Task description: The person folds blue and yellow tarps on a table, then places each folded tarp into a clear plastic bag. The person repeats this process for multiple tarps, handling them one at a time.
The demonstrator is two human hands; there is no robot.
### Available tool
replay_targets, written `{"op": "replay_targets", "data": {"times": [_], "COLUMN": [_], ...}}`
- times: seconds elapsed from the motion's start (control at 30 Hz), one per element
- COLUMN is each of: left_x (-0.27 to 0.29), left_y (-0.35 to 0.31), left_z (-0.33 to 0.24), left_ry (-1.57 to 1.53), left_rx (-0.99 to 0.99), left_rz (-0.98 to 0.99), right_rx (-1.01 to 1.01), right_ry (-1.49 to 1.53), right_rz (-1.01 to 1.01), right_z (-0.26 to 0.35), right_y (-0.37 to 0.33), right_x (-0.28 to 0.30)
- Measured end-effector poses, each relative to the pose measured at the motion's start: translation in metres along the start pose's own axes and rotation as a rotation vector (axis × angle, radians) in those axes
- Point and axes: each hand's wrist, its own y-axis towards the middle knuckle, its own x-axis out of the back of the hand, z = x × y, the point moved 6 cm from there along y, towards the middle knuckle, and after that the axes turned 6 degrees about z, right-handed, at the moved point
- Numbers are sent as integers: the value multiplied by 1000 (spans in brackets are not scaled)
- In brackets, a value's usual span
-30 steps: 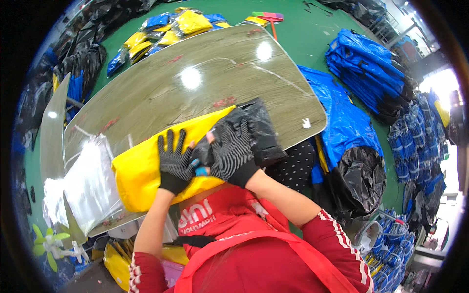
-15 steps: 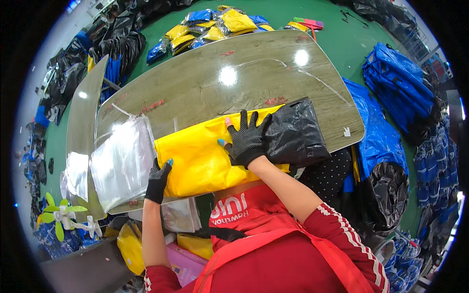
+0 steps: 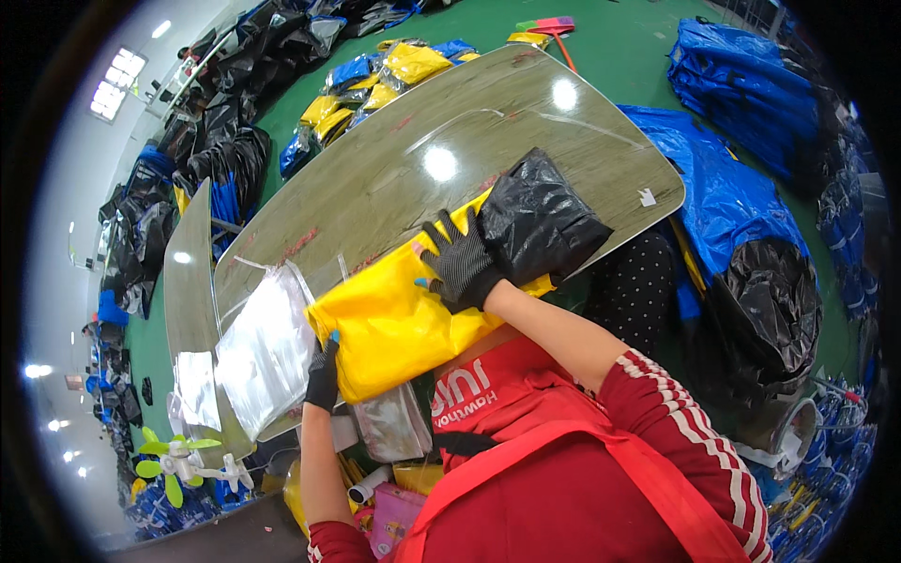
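From my end, the yellow-and-black bundle [image 3: 404,324] lay along the table [image 3: 375,197]'s near edge. Right hand [image 3: 460,265] was spread flat on it, gripping nothing; left hand [image 3: 323,377] had its thumb over the left end, fingers hidden, so couldn't tell if it pinched.

White lettering [image 3: 462,394] on red apron [image 3: 530,380]

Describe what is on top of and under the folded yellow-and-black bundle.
The right hand lies spread on the bundle, over its yellow part; the left hand touches its left end. The table is beneath; whatever the bundle covers there cannot be seen.
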Motion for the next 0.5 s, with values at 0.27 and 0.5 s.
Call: {"op": "replay_targets", "data": {"times": [0.27, 0.5], "left_x": [-164, -415], "left_y": [37, 103], "left_z": [-102, -70], "left_ry": [-359, 788], "left_rx": [-65, -324], "left_rz": [154, 511], "right_rx": [34, -27], "right_ry": [157, 570], "right_rz": [-76, -3], "right_z": [-11, -29], "right_y": [-75, -93], "right_x": [10, -45]}}
